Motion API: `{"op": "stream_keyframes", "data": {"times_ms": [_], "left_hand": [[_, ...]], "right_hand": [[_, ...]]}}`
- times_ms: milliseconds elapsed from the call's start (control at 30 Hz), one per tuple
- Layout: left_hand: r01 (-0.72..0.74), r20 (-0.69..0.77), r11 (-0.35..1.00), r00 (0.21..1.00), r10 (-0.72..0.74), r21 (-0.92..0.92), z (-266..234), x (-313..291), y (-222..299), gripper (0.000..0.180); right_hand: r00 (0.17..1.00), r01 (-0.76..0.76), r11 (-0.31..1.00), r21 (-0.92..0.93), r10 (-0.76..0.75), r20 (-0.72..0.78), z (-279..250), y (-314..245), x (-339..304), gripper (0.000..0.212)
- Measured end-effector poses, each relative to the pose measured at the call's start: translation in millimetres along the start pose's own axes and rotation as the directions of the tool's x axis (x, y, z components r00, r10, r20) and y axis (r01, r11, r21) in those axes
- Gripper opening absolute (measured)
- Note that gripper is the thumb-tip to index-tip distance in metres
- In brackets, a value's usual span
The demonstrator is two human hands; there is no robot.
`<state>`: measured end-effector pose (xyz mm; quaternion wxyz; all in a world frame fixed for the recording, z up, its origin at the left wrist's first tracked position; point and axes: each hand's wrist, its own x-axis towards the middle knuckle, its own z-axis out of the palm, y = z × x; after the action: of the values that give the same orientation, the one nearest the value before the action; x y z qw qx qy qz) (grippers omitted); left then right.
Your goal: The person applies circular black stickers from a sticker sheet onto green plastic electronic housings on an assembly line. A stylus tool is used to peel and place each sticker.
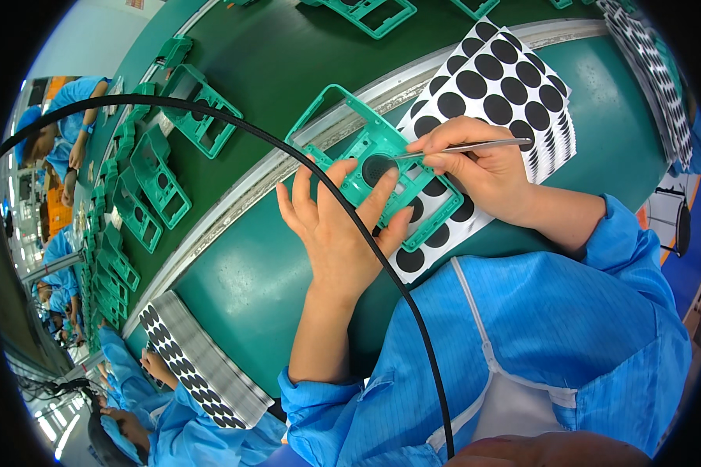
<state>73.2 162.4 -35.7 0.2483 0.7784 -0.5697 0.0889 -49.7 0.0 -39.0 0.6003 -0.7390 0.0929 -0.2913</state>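
Observation:
A green plastic housing (349, 187) with a large rectangular opening lies tilted over white sheets of round black stickers (497, 109). A black round patch (375, 166) sits in the housing's round recess. My left hand (339, 226) steadies the housing, its fingers spread across it; the index fingertip rests at the patch's edge and the thumb lies by the near side. Metal tweezers (483, 145) are pinched in my right hand (487, 171). Their tips reach the right edge of the patch. Part of the housing is hidden under my left fingers.
More green housings (160, 175) stand along the dark green belt (249, 47) beyond a metal rail (234, 202). A sticker stack (199, 362) lies at the lower left, near another person's hand (157, 366). A black cable (413, 311) crosses the view. More sheets (654, 86) hang at far right.

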Motion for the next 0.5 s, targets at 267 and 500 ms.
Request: {"op": "stream_keyframes", "data": {"times_ms": [267,500], "left_hand": [[-0.001,0.016,0.999,1.0,0.0,0.053,-2.1,1.5,3.2,0.037],[-0.002,0.067,0.995,0.998,-0.005,0.105,-6.8,5.3,5.1,0.038]], "right_hand": [[1.0,-0.001,1.0,-0.01,0.001,-0.002,-0.8,0.6,1.4,0.006],[1.0,0.002,1.0,0.021,-0.002,-0.011,-2.3,1.3,1.9,0.006]]}}
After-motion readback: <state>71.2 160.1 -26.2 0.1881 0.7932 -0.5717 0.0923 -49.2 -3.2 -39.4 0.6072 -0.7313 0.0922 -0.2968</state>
